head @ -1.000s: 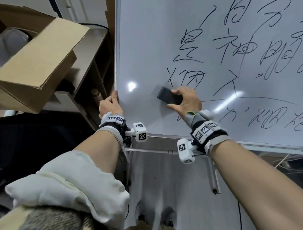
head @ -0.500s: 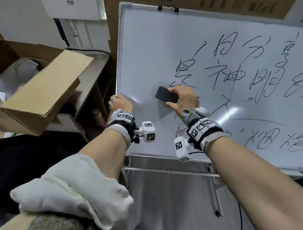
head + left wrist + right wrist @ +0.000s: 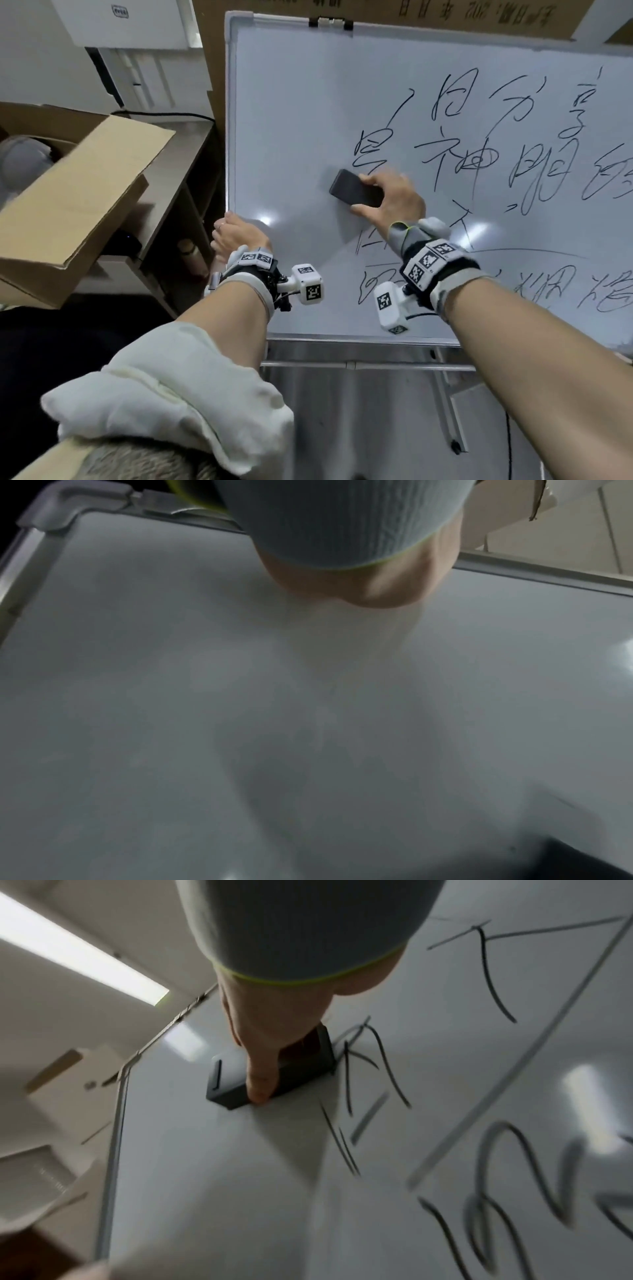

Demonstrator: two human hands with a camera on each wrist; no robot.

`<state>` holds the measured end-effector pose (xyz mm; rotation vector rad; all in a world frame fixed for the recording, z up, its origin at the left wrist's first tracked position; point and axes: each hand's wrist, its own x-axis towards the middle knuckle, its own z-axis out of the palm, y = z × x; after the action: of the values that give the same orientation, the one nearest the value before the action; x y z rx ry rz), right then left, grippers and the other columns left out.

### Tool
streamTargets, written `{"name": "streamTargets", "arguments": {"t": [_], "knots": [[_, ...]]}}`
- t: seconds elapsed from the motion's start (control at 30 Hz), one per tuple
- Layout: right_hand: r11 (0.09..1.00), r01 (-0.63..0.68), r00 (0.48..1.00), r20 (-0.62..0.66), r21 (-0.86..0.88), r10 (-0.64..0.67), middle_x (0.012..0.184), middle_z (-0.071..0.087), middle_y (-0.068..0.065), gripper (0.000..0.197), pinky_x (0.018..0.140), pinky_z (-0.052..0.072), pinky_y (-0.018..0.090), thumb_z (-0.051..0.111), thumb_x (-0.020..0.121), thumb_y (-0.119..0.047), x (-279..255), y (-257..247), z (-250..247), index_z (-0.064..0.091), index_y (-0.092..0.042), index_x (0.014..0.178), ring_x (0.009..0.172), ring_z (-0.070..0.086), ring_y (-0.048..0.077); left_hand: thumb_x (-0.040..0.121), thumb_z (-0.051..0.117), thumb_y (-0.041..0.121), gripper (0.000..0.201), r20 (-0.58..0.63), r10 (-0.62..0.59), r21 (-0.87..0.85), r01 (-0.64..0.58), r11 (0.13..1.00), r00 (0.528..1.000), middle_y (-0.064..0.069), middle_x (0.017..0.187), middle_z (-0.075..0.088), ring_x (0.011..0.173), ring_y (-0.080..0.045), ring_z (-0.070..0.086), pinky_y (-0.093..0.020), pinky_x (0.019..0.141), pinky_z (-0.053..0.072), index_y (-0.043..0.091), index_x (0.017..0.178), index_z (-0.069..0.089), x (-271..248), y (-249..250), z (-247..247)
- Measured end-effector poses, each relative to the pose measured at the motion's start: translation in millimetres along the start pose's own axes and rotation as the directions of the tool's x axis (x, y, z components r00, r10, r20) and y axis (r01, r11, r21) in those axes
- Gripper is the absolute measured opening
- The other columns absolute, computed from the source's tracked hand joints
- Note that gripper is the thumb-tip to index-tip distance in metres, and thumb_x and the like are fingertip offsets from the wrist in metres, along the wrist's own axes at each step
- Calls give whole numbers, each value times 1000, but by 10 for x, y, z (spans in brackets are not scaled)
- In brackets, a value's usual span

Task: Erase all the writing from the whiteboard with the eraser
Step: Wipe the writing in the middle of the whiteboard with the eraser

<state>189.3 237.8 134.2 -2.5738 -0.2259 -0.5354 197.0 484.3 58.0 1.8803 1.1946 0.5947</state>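
A whiteboard (image 3: 294, 102) on a stand fills the head view, with black handwriting (image 3: 479, 157) across its middle and right. My right hand (image 3: 394, 198) grips a dark rectangular eraser (image 3: 354, 188) and presses it flat on the board, just left of the writing. In the right wrist view the thumb lies along the eraser (image 3: 291, 1074), with black strokes (image 3: 377, 1069) right beside it. My left hand (image 3: 236, 234) holds the whiteboard's left edge low down, fingers curled round the frame. The left wrist view shows bare board (image 3: 308, 723) and only the heel of the hand (image 3: 359, 585).
An open cardboard box (image 3: 68, 205) sits on a grey shelf unit (image 3: 185, 164) to the left of the board. Below the board run its metal tray (image 3: 359, 342) and stand legs (image 3: 448, 407). More cardboard (image 3: 445, 10) leans behind the board's top.
My right hand has carried the eraser upward over the board, wiping away the characters that stood beside it. My head has tilted up, showing the board's top edge. The left hand stays on the frame.
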Motion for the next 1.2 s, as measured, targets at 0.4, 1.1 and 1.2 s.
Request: {"name": "streamTargets", "arguments": {"t": [0.4, 1.1, 1.2], "knots": [[990, 139, 990, -16, -8, -139, 112, 62, -9, 56, 77, 45, 31, 79, 65, -52, 393, 25, -86, 63, -36, 116, 108, 50, 19, 103, 29, 38, 49, -84, -100, 12, 102, 995, 991, -17, 129, 60, 124, -35, 48, -46, 103, 32, 7, 124, 60, -97, 112, 37], [895, 442, 885, 134, 52, -445, 93, 63, -7, 46, 69, 44, 30, 76, 65, -61, 476, -465, 305, 67, -31, 99, 93, 54, 19, 94, 43, 36, 43, -72, 8, -214, -23, 976, 997, -9, 132, 59, 125, -29, 46, -39, 103, 28, 14, 126, 59, 232, 1193, 79], [942, 337, 941, 21, -9, -336, 103, 64, -5, 49, 73, 44, 30, 77, 66, -56, 676, -290, 81, 64, -32, 107, 100, 55, 21, 90, 45, 34, 42, -47, -7, -224, -4, 974, 999, -9, 129, 60, 124, -30, 46, -41, 103, 28, 13, 123, 60, 219, 1210, 52]]}}
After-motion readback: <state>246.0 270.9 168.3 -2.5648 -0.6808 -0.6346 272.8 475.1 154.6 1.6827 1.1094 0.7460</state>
